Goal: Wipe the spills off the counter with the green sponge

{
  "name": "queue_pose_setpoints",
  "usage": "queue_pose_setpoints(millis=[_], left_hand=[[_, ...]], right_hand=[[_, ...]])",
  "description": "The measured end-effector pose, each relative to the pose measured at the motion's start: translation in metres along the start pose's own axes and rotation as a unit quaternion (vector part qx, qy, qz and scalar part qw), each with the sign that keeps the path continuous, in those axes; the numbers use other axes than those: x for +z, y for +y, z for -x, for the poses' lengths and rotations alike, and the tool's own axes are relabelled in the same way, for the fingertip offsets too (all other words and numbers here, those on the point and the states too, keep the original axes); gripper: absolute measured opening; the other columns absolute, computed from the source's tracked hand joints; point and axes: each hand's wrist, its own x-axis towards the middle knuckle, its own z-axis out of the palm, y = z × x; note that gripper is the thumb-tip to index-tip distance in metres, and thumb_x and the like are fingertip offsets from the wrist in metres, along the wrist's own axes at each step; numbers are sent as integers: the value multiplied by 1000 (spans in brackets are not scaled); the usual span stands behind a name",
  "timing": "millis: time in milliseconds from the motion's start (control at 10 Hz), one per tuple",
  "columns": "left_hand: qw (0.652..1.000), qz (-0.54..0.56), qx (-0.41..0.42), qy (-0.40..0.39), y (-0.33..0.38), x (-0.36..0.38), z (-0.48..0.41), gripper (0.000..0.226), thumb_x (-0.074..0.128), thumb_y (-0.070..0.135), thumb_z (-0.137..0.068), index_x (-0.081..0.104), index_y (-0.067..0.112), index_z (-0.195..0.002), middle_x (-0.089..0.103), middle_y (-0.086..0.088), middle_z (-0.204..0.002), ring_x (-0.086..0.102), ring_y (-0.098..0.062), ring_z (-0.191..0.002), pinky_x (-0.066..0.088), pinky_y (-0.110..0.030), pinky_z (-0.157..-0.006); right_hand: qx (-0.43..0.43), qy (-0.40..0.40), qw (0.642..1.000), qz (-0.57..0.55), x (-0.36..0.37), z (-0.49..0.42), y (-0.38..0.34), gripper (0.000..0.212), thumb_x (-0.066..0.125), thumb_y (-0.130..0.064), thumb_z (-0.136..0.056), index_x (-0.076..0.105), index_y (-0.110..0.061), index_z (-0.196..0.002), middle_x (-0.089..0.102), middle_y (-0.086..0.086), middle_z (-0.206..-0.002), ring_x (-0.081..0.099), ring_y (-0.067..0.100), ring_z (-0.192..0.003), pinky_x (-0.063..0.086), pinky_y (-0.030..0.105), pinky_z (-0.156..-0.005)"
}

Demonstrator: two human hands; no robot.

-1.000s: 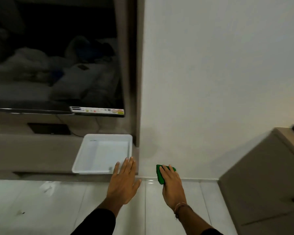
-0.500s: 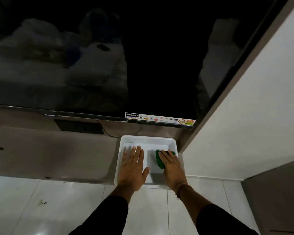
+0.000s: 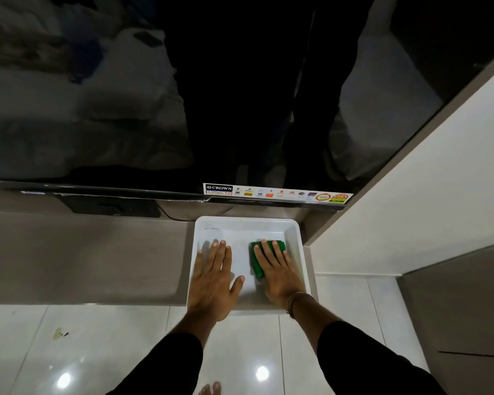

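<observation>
A white tray (image 3: pixel 304 252) sits at the right end of a grey-brown counter (image 3: pixel 83 258), under a large dark television. Inside the tray lies the green sponge (image 3: pixel 257 259), pressed flat under the fingers of my right hand (image 3: pixel 277 269). Most of the sponge is covered by that hand; its left edge and far corner show. My left hand (image 3: pixel 213 276) lies flat in the tray's left half, fingers spread, holding nothing. I cannot make out any spill on the counter.
The television (image 3: pixel 211 95) hangs close above the counter's back, with a black box (image 3: pixel 109 208) and a cable under it. A white wall (image 3: pixel 411 195) bounds the tray's right side. A grey cabinet (image 3: pixel 462 323) stands at the right. Glossy floor tiles (image 3: pixel 97 352) lie below.
The view swung left from the white wall to the tray. Both hands moved from the floor-side edge into the tray, the right one carrying the sponge with it.
</observation>
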Motion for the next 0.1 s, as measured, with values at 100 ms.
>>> queue_pose_setpoints(millis=[100], left_hand=[[1000, 7, 1, 17, 4, -2, 4, 86, 3, 65, -99, 0, 10, -165, -9, -13, -174, -18, -32, -159, -1, -56, -130]], right_hand=[[-19, 2, 1000, -12, -4, 0, -1, 90, 59, -24, -98, -6, -29, -160, -11, -2, -171, -15, 30, -156, -8, 47, -124]])
